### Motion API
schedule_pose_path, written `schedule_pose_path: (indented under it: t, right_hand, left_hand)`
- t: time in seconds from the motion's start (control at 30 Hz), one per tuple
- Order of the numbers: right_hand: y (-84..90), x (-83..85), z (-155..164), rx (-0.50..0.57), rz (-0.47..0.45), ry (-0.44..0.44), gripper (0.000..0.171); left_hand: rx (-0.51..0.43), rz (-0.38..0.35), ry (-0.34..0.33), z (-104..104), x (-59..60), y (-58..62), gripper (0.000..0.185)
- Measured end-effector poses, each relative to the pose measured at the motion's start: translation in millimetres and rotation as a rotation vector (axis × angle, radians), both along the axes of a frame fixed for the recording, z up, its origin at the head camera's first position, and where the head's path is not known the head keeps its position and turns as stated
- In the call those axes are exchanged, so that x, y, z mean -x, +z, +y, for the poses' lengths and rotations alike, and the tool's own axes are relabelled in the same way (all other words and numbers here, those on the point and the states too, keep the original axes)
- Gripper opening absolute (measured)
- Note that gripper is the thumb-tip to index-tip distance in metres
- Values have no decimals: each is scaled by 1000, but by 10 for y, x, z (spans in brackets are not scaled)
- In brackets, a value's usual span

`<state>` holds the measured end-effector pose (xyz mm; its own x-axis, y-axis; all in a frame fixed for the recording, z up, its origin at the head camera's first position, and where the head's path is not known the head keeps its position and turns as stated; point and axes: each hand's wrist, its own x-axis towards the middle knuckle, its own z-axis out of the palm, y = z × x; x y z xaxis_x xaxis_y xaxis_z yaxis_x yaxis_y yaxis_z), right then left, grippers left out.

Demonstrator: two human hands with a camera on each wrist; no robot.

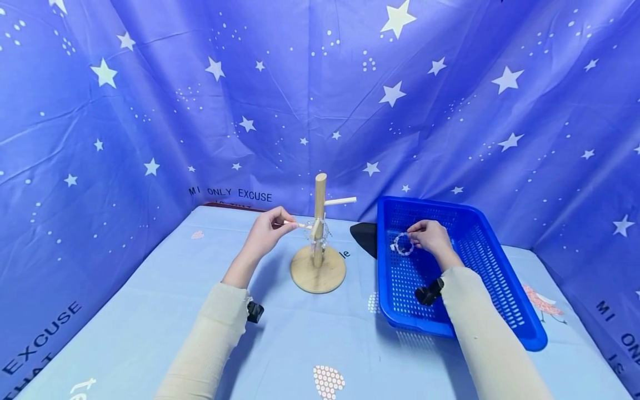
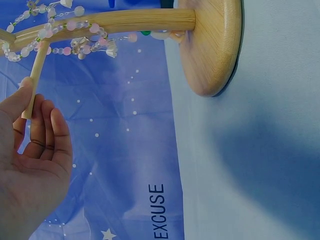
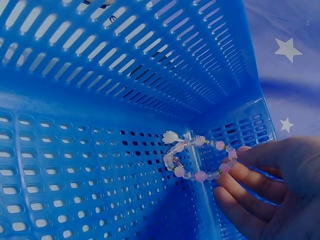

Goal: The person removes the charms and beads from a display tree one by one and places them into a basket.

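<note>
A wooden stand (image 1: 320, 189) with a round base and side pegs stands upright on the table. My left hand (image 1: 270, 230) pinches one of its pegs (image 2: 36, 80) between thumb and fingers. Bead bracelets (image 2: 70, 25) in pink and clear tones, with small charms, hang around the post beside that peg. Over the blue basket (image 1: 385, 278), my right hand (image 1: 432, 239) pinches another beaded bracelet (image 3: 200, 175) by one side. That bracelet hangs as an open loop of pink and clear beads with a white charm (image 3: 171, 137), inside the basket's walls.
Another peg (image 1: 341, 200) juts right from the upper post. A black object (image 1: 365, 239) lies against the basket's left side. The table has a light blue patterned cloth (image 1: 280, 355), and a starry blue curtain (image 1: 310, 83) hangs behind it.
</note>
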<state>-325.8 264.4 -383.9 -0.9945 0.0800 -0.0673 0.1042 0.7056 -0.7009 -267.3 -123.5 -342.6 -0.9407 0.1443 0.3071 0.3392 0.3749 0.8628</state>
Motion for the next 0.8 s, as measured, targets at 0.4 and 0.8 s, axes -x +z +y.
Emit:
schedule_pose_path:
  t: [0.4,0.8]
  right_hand:
    - [-7,-12,13,-7,0,-41,28]
    - [29,-13,-24,-43,25,-25,27]
  left_hand:
    - [16,-12,25,-46,253,-266,11]
    - [30,14,19,-79,278,-311,14]
